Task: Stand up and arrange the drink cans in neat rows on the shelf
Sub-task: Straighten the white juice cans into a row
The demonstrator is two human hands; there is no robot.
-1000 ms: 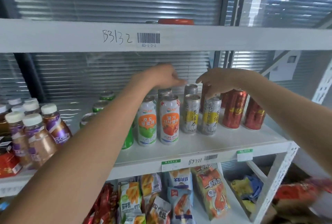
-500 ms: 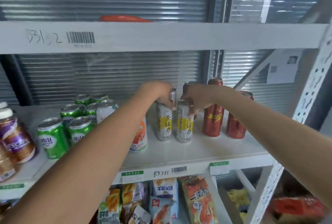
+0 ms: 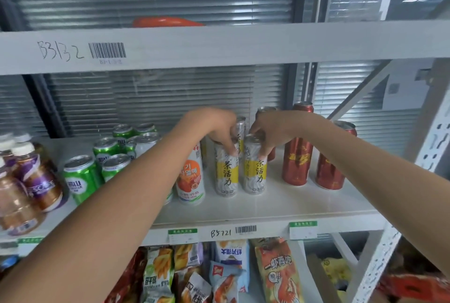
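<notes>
On the white middle shelf [image 3: 280, 207] two slim silver cans with yellow bands stand upright side by side at the front. My left hand [image 3: 214, 127] grips the top of the left silver can [image 3: 226, 176]. My right hand [image 3: 270, 130] grips the top of the right silver can [image 3: 255, 173]. A third silver can [image 3: 240, 127] stands behind them, partly hidden. A white and orange can [image 3: 191, 178] stands to their left. Green cans [image 3: 81, 181] cluster further left. Tall red cans [image 3: 295, 159] stand upright to the right.
Brown bottles with white caps [image 3: 36, 178] crowd the shelf's left end. The upper shelf beam [image 3: 243, 44] runs above my hands. Snack bags [image 3: 277, 276] fill the shelf below. A perforated white upright [image 3: 428, 156] bounds the right side. Blinds lie behind the shelf.
Both hands have come down from the back cans onto the tops of the two front silver cans. The camera has swung right and closer, so the shelf contents shifted left.
</notes>
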